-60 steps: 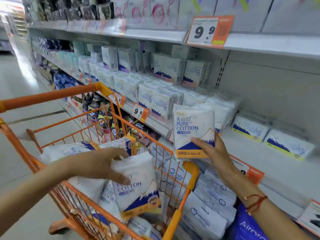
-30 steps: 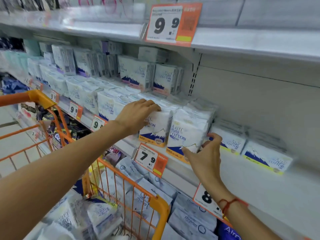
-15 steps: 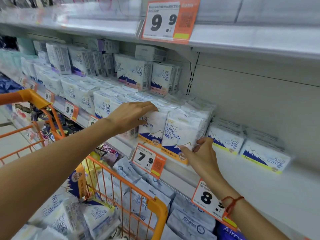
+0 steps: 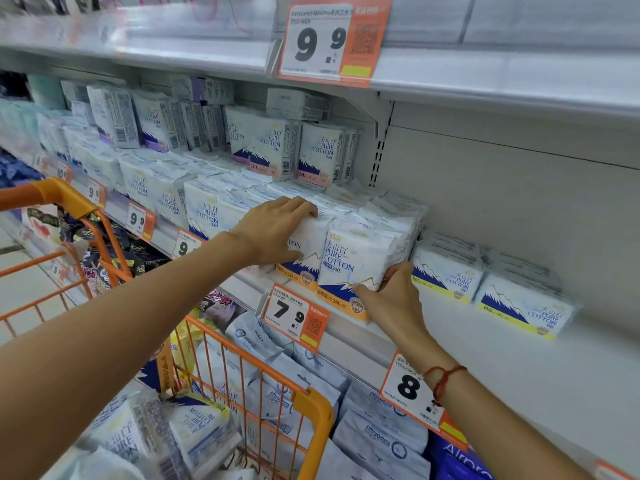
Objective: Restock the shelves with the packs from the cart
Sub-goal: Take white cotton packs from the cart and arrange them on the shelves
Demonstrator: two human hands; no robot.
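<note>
Two white "Pure Cotton" packs stand side by side at the front of the middle shelf (image 4: 491, 344). My left hand (image 4: 273, 230) grips the left pack (image 4: 306, 252), fingers over its top and thumb on its front. My right hand (image 4: 393, 296) pinches the lower right corner of the right pack (image 4: 356, 258), thumb on the front and fingers round the side. Below left stands the orange cart (image 4: 313, 407), which holds several more packs (image 4: 194, 431).
Rows of the same packs (image 4: 166, 199) fill the shelf to the left. Two yellow-striped packs (image 4: 446, 275) lie to the right against the back wall. Price tags 7.9 (image 4: 294, 317) and 8 (image 4: 408, 389) hang on the shelf edge. Another shelf (image 4: 485, 81) runs overhead.
Both hands carried a pack each from the cart up to the shelf and set them down side by side. In the last half second the hands barely shifted on the packs.
</note>
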